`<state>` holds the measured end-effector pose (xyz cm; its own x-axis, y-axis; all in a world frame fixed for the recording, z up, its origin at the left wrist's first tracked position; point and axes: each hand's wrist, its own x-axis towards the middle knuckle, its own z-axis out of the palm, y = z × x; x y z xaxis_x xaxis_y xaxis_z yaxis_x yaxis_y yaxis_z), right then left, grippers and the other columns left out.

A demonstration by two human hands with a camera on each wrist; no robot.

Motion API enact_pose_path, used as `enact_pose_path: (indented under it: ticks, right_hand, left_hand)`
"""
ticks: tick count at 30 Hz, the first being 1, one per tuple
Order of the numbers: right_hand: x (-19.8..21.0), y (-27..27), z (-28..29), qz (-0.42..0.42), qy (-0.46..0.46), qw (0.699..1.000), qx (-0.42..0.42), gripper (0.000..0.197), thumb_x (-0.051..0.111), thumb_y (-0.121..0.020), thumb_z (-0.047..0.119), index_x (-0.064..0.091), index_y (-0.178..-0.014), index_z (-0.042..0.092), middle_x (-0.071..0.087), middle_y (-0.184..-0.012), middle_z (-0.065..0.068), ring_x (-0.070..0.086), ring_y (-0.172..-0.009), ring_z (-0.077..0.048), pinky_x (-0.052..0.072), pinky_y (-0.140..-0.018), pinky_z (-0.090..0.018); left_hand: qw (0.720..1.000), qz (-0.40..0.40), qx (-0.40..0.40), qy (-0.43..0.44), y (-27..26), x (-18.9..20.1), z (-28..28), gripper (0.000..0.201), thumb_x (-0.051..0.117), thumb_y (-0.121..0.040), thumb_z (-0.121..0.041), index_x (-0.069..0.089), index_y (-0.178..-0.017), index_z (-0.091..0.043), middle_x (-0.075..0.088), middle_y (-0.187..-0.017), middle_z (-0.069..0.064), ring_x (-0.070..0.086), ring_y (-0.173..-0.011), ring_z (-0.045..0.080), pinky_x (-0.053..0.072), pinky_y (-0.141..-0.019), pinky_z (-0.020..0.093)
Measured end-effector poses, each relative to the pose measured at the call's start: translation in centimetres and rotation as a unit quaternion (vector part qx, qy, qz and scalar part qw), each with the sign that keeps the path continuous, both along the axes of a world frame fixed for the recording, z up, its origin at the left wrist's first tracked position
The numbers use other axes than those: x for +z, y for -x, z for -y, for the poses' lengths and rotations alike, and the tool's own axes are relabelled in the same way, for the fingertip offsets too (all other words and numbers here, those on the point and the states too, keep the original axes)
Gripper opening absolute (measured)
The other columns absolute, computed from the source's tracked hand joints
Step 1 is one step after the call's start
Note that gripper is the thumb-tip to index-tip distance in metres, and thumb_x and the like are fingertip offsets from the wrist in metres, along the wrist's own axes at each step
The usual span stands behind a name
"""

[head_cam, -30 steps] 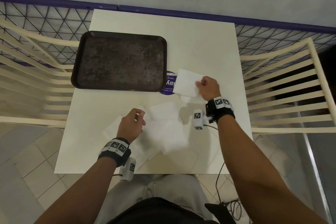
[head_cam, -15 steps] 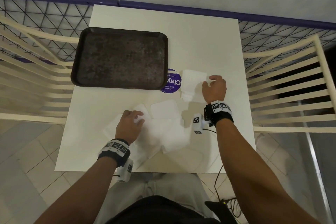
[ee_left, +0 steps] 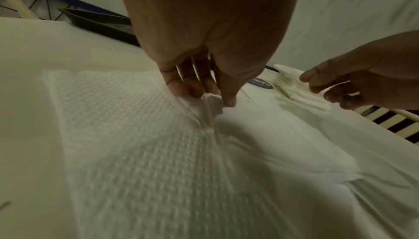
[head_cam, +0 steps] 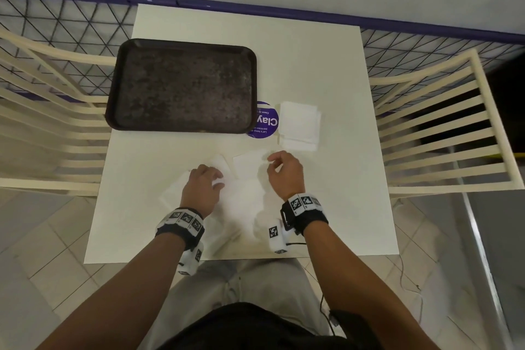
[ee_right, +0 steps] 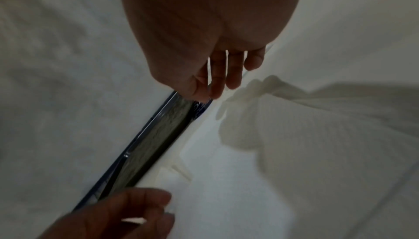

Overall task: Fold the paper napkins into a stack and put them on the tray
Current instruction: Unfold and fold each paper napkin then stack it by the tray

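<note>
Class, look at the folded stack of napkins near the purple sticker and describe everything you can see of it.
The stack is a small pile of white, textured paper napkins, folded to rough squares. Its layers are slightly offset, so lower edges peek out at the near side. It lies flat on the white table, just right of the purple sticker and apart from the dark tray. Neither hand touches it.

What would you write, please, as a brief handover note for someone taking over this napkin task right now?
Left hand pinches a corner of an unfolded napkin near the table's front.
Right hand hovers beside it, fingers loosely curled, holding nothing.
Done: a small stack of folded napkins sits right of the tray, on the table.
Left: fold the loose napkins, add them to the stack, and move it onto the tray, which holds none.
</note>
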<state>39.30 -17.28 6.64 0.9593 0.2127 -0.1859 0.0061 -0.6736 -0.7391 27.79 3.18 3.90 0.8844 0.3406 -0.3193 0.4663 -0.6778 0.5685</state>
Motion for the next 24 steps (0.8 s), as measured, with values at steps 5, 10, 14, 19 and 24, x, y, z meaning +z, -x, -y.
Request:
enact_pose_path:
  ticks: [5, 10, 14, 19, 24]
  right_hand:
    - [-1.2, 1.4, -0.3, -0.037, 0.151, 0.972, 0.177, 0.025, 0.073, -0.086, 0.031, 0.069, -0.111, 0.029, 0.064, -0.103, 0.008, 0.05, -0.099, -0.017, 0.041, -0.086, -0.034]
    - [-1.0, 1.9, -0.6, -0.002, 0.221, 0.952, 0.214, 0.007, 0.071, -0.089, 0.032, 0.069, -0.095, 0.029, 0.064, -0.099, 0.007, 0.051, -0.101, -0.02, 0.038, -0.089, -0.04]
    - [-0.7, 2.0, -0.6, 0.008, 0.197, 0.96, 0.199, 0.006, 0.069, -0.091, 0.027, 0.068, -0.085, 0.029, 0.064, -0.093, 0.009, 0.051, -0.098, -0.02, 0.035, -0.086, -0.038]
    - [0.1, 1.9, -0.2, 0.031, 0.138, 0.977, 0.159, 0.006, 0.069, -0.09, 0.027, 0.067, -0.085, 0.027, 0.066, -0.089, 0.012, 0.049, -0.094, -0.016, 0.033, -0.084, -0.038]
    - [0.9, 1.6, 0.4, -0.022, 0.006, 0.996, 0.081, 0.006, 0.073, -0.089, 0.023, 0.068, -0.087, 0.021, 0.067, -0.083, 0.015, 0.062, -0.084, -0.013, 0.044, -0.082, -0.03]
  left_hand:
    - [1.0, -0.003, -0.024, 0.009, 0.1, -0.1, -0.4, 0.011, 0.068, -0.096, -0.014, 0.069, -0.107, -0.014, 0.061, -0.104, 0.004, 0.051, -0.108, 0.027, 0.048, -0.094, 0.041]
    - [0.999, 0.035, -0.02, 0.015, 0.5, 0.3, -0.5, 0.002, 0.068, -0.097, -0.016, 0.069, -0.097, -0.017, 0.059, -0.096, -0.001, 0.049, -0.099, 0.023, 0.048, -0.088, 0.038]
    - [0.997, 0.071, 0.008, 0.032, 0.8, 1.1, -0.3, 0.004, 0.064, -0.099, -0.018, 0.067, -0.1, -0.021, 0.058, -0.096, -0.003, 0.05, -0.095, 0.018, 0.047, -0.083, 0.033]
    - [0.983, 0.098, 0.138, 0.076, 1.2, 2.0, -0.3, 0.022, 0.058, -0.103, -0.021, 0.062, -0.124, -0.018, 0.052, -0.113, -0.003, 0.057, -0.104, 0.02, 0.05, -0.092, 0.035]
    - [0.981, 0.041, 0.176, 0.076, 1.8, 3.1, 0.0, 0.021, 0.052, -0.105, -0.04, 0.063, -0.107, -0.022, 0.066, -0.101, -0.006, 0.064, -0.095, 0.022, 0.05, -0.082, 0.037]
